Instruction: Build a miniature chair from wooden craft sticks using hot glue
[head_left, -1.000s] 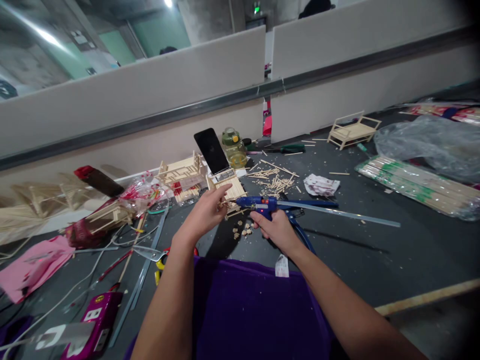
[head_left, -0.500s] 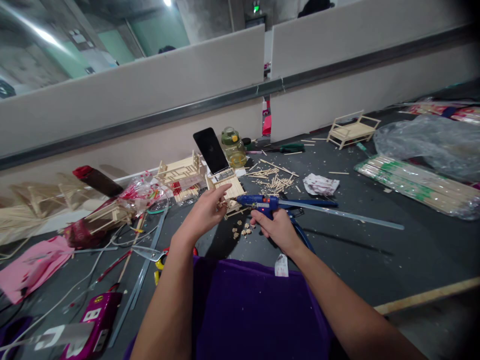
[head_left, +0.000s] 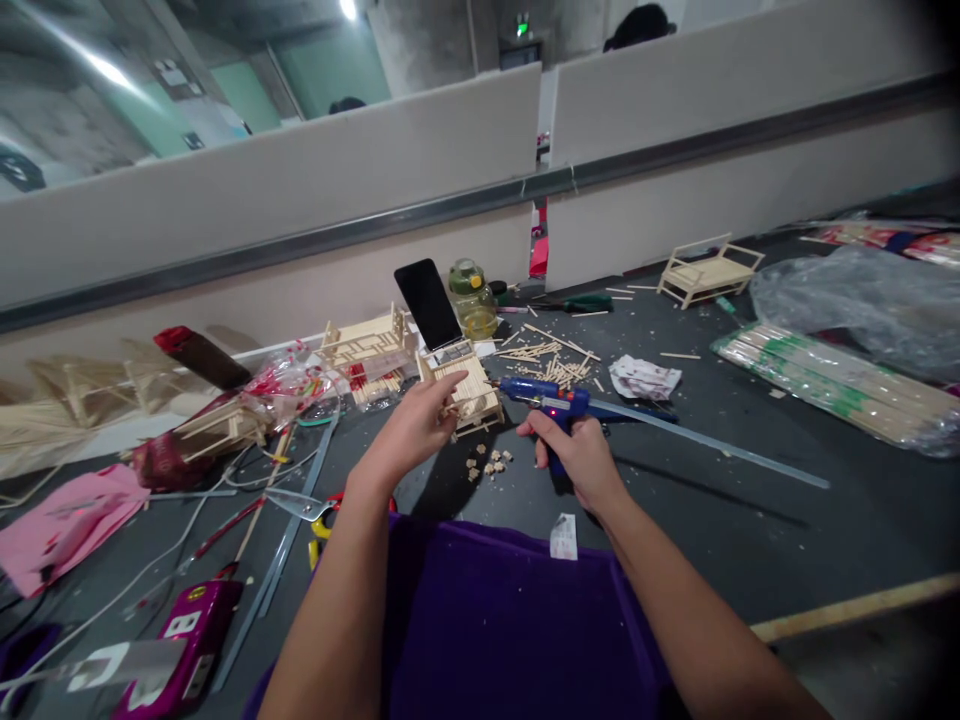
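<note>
My right hand (head_left: 577, 450) grips a blue hot glue gun (head_left: 551, 395), its nozzle pointing left and a long clear glue stick (head_left: 720, 440) running out of its back. My left hand (head_left: 420, 420) is closed on the near left side of a small model bench made of wooden sticks (head_left: 474, 385), index finger stretched along it. Part of the bench is hidden behind that hand. The nozzle is just off the bench's right side. Several tiny flower-shaped wooden pieces (head_left: 491, 465) lie on the table below it.
A phone (head_left: 429, 300) leans behind the bench, beside a green-lidded bottle (head_left: 472, 300). Loose sticks (head_left: 555, 365), crumpled paper (head_left: 645, 378) and a second model bench (head_left: 709, 272) lie rightward. At left are scissors (head_left: 300, 505), cables and a magenta power strip (head_left: 180, 645).
My right hand has drawn the glue gun back to the right, so the nozzle has left the bench. My left hand stays at the bench. The view has shifted slightly.
</note>
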